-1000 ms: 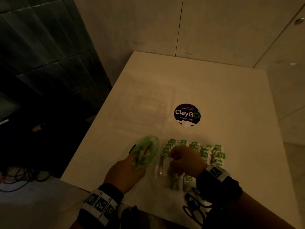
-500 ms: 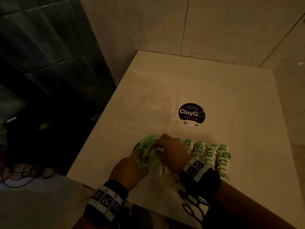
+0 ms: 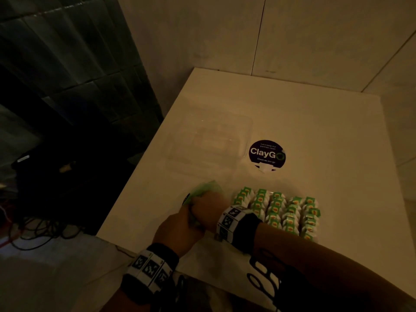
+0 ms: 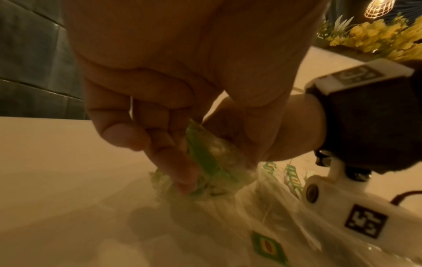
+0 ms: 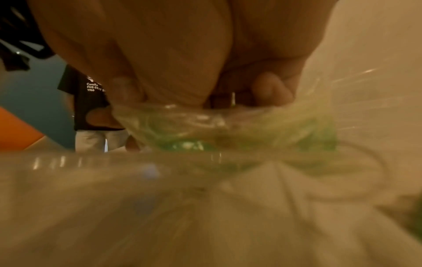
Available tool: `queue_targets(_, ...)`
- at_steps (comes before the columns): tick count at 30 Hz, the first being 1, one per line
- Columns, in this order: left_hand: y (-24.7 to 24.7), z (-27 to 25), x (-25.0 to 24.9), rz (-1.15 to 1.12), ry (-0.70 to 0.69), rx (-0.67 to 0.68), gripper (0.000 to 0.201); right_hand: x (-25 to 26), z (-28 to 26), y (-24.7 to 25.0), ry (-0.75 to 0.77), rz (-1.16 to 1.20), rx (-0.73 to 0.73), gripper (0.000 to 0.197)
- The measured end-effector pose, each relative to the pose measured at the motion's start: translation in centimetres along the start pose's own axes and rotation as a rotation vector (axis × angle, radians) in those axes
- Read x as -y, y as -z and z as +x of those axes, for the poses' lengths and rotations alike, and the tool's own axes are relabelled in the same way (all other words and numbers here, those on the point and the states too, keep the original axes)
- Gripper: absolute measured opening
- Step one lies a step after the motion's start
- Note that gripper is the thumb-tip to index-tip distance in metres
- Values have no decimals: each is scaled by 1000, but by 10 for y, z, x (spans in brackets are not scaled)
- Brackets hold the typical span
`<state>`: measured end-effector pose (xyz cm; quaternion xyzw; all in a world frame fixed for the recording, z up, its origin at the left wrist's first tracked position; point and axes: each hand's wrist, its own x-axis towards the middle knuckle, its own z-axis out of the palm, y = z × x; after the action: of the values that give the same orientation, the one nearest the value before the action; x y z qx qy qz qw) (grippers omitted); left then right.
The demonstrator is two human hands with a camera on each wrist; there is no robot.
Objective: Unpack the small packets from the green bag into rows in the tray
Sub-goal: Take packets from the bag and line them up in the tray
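Observation:
A crumpled green plastic bag (image 3: 206, 188) lies on the white table just left of the packets. My left hand (image 3: 186, 219) pinches its near side, and the fingers (image 4: 182, 162) curl around the green film (image 4: 212, 159). Crossing over from the right, my right hand (image 3: 208, 203) grips the same bag, with its fingers (image 5: 271, 88) curled onto the bunched plastic (image 5: 228, 130). Small green and white packets (image 3: 276, 210) stand in several rows in a clear tray (image 4: 269, 202). What is inside the bag is hidden.
A clear plastic lid (image 3: 211, 143) lies further back on the table, beside a round dark ClayGo sticker (image 3: 267, 155). The table's left edge (image 3: 135, 188) drops to a dark floor with cables. Walls close the back and right.
My right hand has left the tray's near-left corner and moved left onto the green bag. The left hand has stayed on the bag, which is now more bunched.

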<state>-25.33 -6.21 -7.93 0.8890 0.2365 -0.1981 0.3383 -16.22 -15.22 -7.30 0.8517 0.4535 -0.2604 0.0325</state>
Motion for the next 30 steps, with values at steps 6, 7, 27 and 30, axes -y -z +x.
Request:
queue_targets(6, 3, -1, 10, -33, -8, -23, 81, -24, -6, 4, 172, 56, -136, 33)
queue_targets(7, 4, -2, 12, -41, -14, -24, 78, -29, -10, 6, 148, 168, -178, 30)
queue_targets(27, -7, -25, -59, -548, -316, -234, 16, -70, -83, 7, 9, 1546, -215, 35)
queue_targets(30, -13, -26, -60, -635, -264, -185, 12, -79, -90, 4, 18, 1261, -272, 38)
